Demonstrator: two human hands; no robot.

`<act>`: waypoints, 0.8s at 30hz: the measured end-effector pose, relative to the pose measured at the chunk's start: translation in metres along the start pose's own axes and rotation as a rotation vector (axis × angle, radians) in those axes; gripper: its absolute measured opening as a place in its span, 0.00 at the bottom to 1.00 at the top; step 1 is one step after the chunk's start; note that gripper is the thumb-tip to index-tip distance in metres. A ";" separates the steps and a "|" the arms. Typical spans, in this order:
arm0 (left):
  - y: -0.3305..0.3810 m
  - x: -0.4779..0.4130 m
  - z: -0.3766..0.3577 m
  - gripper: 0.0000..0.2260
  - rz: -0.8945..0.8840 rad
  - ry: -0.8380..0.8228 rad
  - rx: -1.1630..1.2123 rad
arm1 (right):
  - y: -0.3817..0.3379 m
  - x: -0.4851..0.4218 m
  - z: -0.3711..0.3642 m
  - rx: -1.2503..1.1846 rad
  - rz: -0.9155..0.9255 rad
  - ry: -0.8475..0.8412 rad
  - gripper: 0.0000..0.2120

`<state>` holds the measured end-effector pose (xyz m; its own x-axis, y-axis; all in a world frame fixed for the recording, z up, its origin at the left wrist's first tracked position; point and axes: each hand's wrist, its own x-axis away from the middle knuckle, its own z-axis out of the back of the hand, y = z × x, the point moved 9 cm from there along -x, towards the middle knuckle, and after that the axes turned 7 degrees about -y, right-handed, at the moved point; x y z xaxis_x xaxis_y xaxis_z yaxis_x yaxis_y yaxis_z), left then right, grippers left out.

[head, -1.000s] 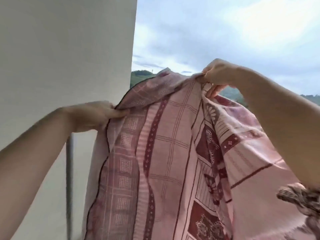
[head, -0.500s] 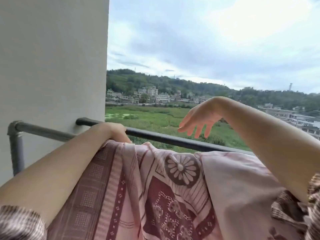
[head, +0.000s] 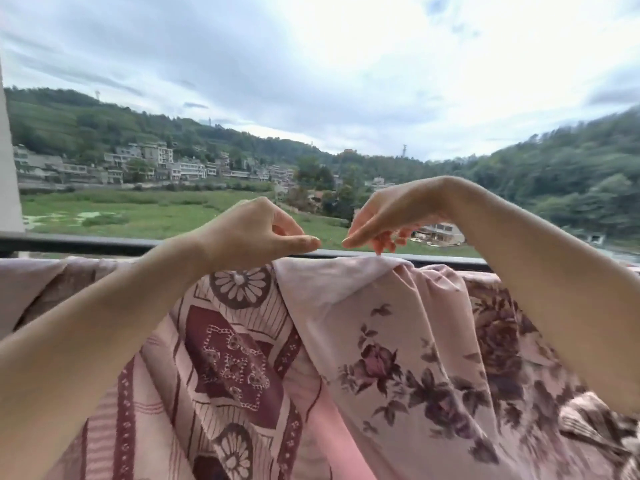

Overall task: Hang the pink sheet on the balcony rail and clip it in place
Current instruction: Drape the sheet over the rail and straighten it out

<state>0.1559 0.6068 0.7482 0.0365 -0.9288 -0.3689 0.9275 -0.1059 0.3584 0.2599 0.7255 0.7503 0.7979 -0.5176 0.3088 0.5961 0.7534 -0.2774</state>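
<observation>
The pink sheet [head: 311, 341] hangs draped over the dark balcony rail [head: 86, 242], with a maroon geometric print on its left part and a floral print on its right part. My left hand [head: 256, 233] hovers just above the sheet's top fold, fingers loosely curled and thumb stretched out, holding nothing. My right hand [head: 384, 220] is close beside it with its fingers hanging down; the fingertips touch or nearly touch the bunched fold on the rail. No clip shows anywhere in view.
A white wall edge [head: 7, 168] stands at the far left where the rail ends. Beyond the rail lie a green field, houses and wooded hills. A patterned sleeve [head: 595, 431] shows at the bottom right.
The sheet went from held up in both hands to lying over the rail. Both hands let go of it and came together above its top fold. The view swung right, away from the wall.
</observation>
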 end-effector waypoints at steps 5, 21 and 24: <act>0.033 -0.017 -0.043 0.30 -0.036 -0.099 -0.265 | 0.089 0.054 -0.020 0.146 -0.291 -0.051 0.26; 0.039 -0.080 0.038 0.10 0.077 0.332 0.284 | 0.127 0.103 0.089 -0.361 0.081 0.731 0.09; 0.036 -0.097 0.079 0.13 0.125 0.741 0.000 | 0.128 0.098 0.123 -0.079 0.054 1.082 0.11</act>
<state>0.1566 0.6651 0.8652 0.3823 -0.4515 -0.8062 0.9001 -0.0154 0.4354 0.4033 0.8215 0.8566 0.4559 -0.5969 -0.6602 0.5308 0.7778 -0.3366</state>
